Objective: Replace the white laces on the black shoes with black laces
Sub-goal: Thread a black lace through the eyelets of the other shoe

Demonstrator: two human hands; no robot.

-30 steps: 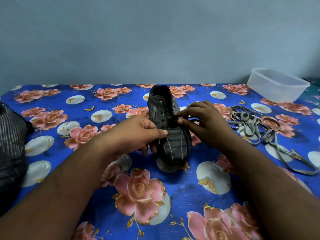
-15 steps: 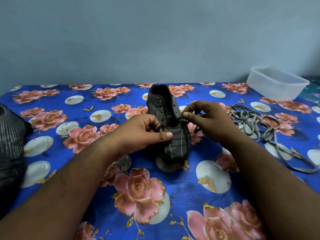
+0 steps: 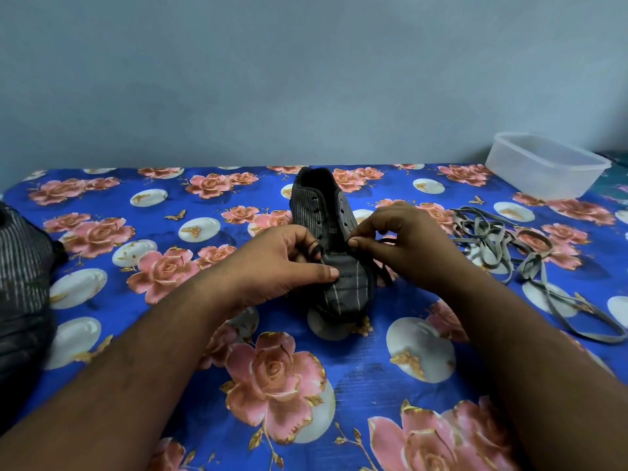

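My left hand (image 3: 272, 263) grips the near left side of the black shoe (image 3: 334, 246), thumb lying flat across its toe and fingers curled around a loop of the black lace (image 3: 315, 250). Just across the shoe, my right hand (image 3: 404, 246) pinches the other end of that lace between thumb and forefinger at the right row of eyelets. The shoe stands between my hands on the flowered cloth (image 3: 356, 375), heel pointing away. Right of my right hand lie the white laces (image 3: 503, 246) in a tangle; beyond them sits a plastic tub (image 3: 543, 164).
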